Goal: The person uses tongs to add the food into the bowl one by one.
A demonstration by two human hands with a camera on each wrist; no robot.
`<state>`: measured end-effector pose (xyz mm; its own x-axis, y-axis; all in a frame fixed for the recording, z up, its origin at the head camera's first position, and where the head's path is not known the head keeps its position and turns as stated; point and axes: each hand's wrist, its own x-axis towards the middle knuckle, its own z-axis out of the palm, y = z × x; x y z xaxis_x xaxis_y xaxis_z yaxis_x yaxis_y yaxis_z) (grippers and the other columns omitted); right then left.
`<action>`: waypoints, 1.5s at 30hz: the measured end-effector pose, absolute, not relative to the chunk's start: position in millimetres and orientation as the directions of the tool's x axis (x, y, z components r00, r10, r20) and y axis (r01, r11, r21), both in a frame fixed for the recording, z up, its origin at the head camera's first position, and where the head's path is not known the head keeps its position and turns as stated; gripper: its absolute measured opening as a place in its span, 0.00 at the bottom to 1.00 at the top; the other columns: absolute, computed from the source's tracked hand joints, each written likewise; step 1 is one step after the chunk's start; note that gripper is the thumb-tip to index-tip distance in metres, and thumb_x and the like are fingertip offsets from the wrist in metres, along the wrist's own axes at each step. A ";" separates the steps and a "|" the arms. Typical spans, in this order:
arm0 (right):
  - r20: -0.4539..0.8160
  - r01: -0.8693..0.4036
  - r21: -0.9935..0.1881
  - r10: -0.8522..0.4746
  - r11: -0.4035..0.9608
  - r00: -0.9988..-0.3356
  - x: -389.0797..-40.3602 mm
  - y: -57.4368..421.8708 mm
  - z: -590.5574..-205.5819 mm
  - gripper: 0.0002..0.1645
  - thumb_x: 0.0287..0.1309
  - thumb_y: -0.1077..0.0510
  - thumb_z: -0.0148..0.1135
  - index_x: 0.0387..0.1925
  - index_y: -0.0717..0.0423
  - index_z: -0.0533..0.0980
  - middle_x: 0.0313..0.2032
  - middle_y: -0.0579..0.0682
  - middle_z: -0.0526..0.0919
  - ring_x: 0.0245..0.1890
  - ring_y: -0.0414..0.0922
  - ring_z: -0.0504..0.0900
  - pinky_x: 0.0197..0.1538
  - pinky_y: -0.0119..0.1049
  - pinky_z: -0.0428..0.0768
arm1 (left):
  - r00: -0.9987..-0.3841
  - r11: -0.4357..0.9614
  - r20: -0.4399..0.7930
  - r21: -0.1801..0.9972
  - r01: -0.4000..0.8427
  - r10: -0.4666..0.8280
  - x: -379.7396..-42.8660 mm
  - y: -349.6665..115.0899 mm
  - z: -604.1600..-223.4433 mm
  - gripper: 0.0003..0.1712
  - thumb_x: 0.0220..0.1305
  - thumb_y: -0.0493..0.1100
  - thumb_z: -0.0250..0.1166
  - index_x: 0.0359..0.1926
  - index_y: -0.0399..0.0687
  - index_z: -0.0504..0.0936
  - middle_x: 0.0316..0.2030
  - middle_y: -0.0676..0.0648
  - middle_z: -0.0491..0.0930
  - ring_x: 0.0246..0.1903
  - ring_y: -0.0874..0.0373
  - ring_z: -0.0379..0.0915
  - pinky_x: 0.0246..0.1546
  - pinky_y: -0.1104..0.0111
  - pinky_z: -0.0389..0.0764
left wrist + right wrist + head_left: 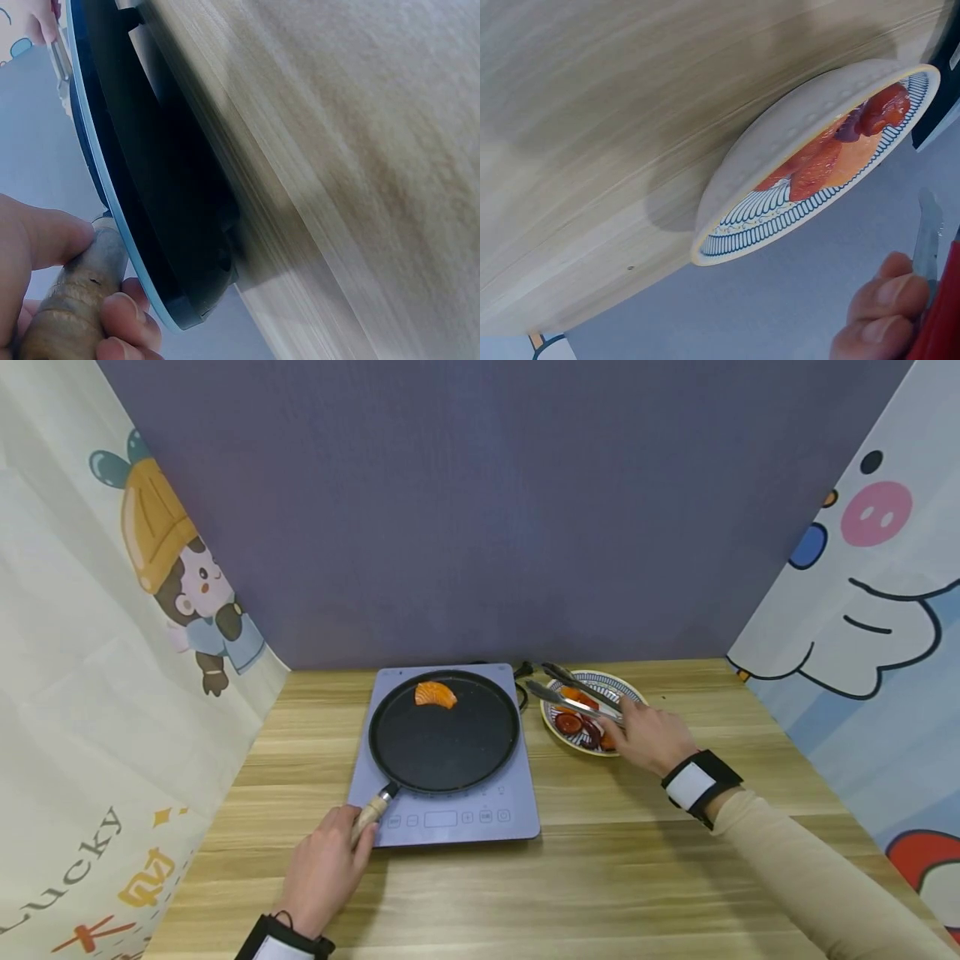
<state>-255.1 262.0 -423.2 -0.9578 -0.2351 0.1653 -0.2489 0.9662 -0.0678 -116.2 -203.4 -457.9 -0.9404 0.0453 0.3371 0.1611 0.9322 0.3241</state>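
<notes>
Black round pan (444, 743) in the head view, resting on a lilac hob (521, 793) near the back edge of the wooden worktop (600, 877), left of the middle. One piece of salmon (435, 695) towards the pan's far rim. Left hand (322, 864) wrapped round the wooden handle (372, 817), at the hob's front left corner. Possible trouble: a slide or spin of the pan from an uneven tug. Right of the hob, near the worktop's back edge, a patterned plate (609, 680) of orange pieces (581, 696) and dark red slices (567, 724). Right hand (651, 739) gripping tongs (562, 696) above, prongs spread, nothing visible between the tips, both past the plate's left rim. Likely hazard: a tipped plate from a knock on that rim. Dark cable (522, 696) just beside the hob's right edge, easy to snag with low tips.

Left wrist view, strongly tilted: thumb and fingers (127, 315) curled round the handle, near the hob's edge. Possible burn from a touch on the pan; heat impossible to tell.

Right wrist view, also tilted: fingers (885, 300) bunched on the tongs, apart from the plate. Glossy food, probably slippery; possible drop onto the worktop from a weak pinch.
</notes>
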 end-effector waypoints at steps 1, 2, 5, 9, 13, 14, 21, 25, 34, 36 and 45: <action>0.167 -0.247 -0.068 -0.233 0.967 -0.958 -254.9 263.0 -423.7 0.34 0.67 0.31 0.37 0.39 0.59 0.65 0.23 0.54 0.73 0.18 0.52 0.74 0.18 0.48 0.69 | -0.941 0.932 0.336 0.324 0.160 0.044 -116.2 -203.5 -457.8 0.16 0.58 0.45 0.67 0.40 0.36 0.79 0.25 0.47 0.73 0.16 0.60 0.62 0.15 0.67 0.61; 0.166 -0.244 -0.071 -0.229 0.967 -0.959 -254.9 264.0 -424.3 0.33 0.67 0.32 0.37 0.37 0.59 0.65 0.22 0.53 0.72 0.18 0.52 0.74 0.18 0.47 0.69 | -0.941 0.932 0.335 0.325 0.158 0.043 -116.2 -203.4 -457.7 0.16 0.58 0.45 0.67 0.40 0.36 0.79 0.25 0.47 0.73 0.16 0.60 0.62 0.15 0.67 0.61; 0.171 -0.234 -0.072 -0.220 0.969 -0.961 -254.1 267.5 -425.8 0.32 0.67 0.32 0.39 0.36 0.59 0.65 0.23 0.56 0.74 0.19 0.54 0.75 0.18 0.48 0.69 | -0.942 0.932 0.334 0.326 0.156 0.041 -115.9 -203.5 -457.5 0.16 0.58 0.45 0.67 0.40 0.36 0.79 0.25 0.47 0.73 0.16 0.60 0.62 0.14 0.67 0.61; 0.169 -0.216 -0.072 -0.202 0.974 -0.965 -251.9 272.6 -426.9 0.36 0.67 0.32 0.39 0.41 0.63 0.67 0.29 0.62 0.78 0.24 0.60 0.79 0.21 0.52 0.72 | -0.941 0.931 0.337 0.329 0.158 0.041 -115.8 -203.8 -457.5 0.16 0.58 0.45 0.68 0.40 0.36 0.79 0.25 0.47 0.73 0.16 0.60 0.62 0.14 0.67 0.61; 0.153 -0.197 -0.076 -0.184 0.977 -0.971 -249.3 277.6 -427.2 0.39 0.67 0.32 0.39 0.47 0.66 0.68 0.32 0.66 0.80 0.25 0.62 0.79 0.23 0.54 0.73 | -0.940 0.931 0.339 0.330 0.159 0.041 -115.9 -204.0 -456.9 0.16 0.58 0.45 0.68 0.40 0.36 0.79 0.25 0.47 0.73 0.16 0.60 0.62 0.15 0.67 0.61; 0.150 -0.194 -0.073 -0.182 0.978 -0.972 -248.8 278.9 -427.4 0.39 0.67 0.32 0.39 0.48 0.67 0.67 0.32 0.66 0.80 0.25 0.61 0.79 0.23 0.54 0.73 | -0.940 0.931 0.339 0.330 0.159 0.040 -115.9 -204.0 -456.7 0.16 0.58 0.45 0.67 0.40 0.36 0.79 0.25 0.47 0.73 0.16 0.60 0.62 0.15 0.66 0.61; 0.124 -0.187 -0.047 -0.180 0.981 -0.976 -244.7 286.8 -428.8 0.41 0.67 0.33 0.40 0.53 0.69 0.66 0.31 0.65 0.80 0.24 0.60 0.80 0.22 0.53 0.73 | -0.944 0.934 0.327 0.323 0.151 0.040 -115.2 -204.1 -456.3 0.16 0.58 0.46 0.67 0.40 0.36 0.79 0.25 0.47 0.72 0.16 0.60 0.62 0.15 0.67 0.61; 0.099 -0.174 -0.043 -0.169 0.984 -0.981 -243.4 292.7 -430.7 0.41 0.67 0.33 0.40 0.53 0.69 0.66 0.31 0.64 0.79 0.26 0.60 0.80 0.24 0.54 0.74 | -0.943 0.935 0.330 0.320 0.154 0.043 -115.2 -204.2 -456.4 0.16 0.58 0.46 0.67 0.40 0.37 0.79 0.26 0.47 0.73 0.16 0.60 0.62 0.15 0.66 0.61; 0.075 -0.142 -0.050 -0.138 0.989 -0.988 -237.2 303.0 -432.9 0.40 0.68 0.35 0.42 0.54 0.70 0.66 0.30 0.65 0.79 0.26 0.62 0.80 0.25 0.55 0.74 | -0.943 0.936 0.329 0.317 0.153 0.043 -115.7 -203.8 -456.8 0.17 0.58 0.46 0.67 0.41 0.36 0.79 0.26 0.47 0.73 0.16 0.59 0.62 0.15 0.66 0.61; 0.071 -0.136 -0.050 -0.132 0.990 -0.989 -235.7 304.1 -432.8 0.41 0.68 0.35 0.42 0.55 0.71 0.66 0.31 0.65 0.80 0.26 0.61 0.80 0.25 0.55 0.74 | -0.944 0.936 0.326 0.316 0.151 0.043 -115.9 -203.6 -456.6 0.17 0.59 0.46 0.67 0.41 0.36 0.79 0.26 0.47 0.73 0.16 0.59 0.62 0.15 0.66 0.61; 0.069 -0.103 -0.067 -0.099 0.992 -0.993 -233.6 310.5 -437.0 0.37 0.67 0.34 0.43 0.44 0.68 0.68 0.21 0.57 0.74 0.17 0.53 0.74 0.19 0.49 0.69 | -0.944 0.935 0.328 0.319 0.154 0.044 -116.9 -203.5 -456.7 0.17 0.58 0.46 0.67 0.42 0.36 0.79 0.27 0.45 0.74 0.16 0.59 0.63 0.15 0.67 0.61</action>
<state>-233.6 310.5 -437.0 -0.9927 -0.0988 0.0689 -0.1035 0.9924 -0.0670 -116.9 -203.5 -456.7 -0.9436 0.0439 0.3280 0.1543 0.9352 0.3188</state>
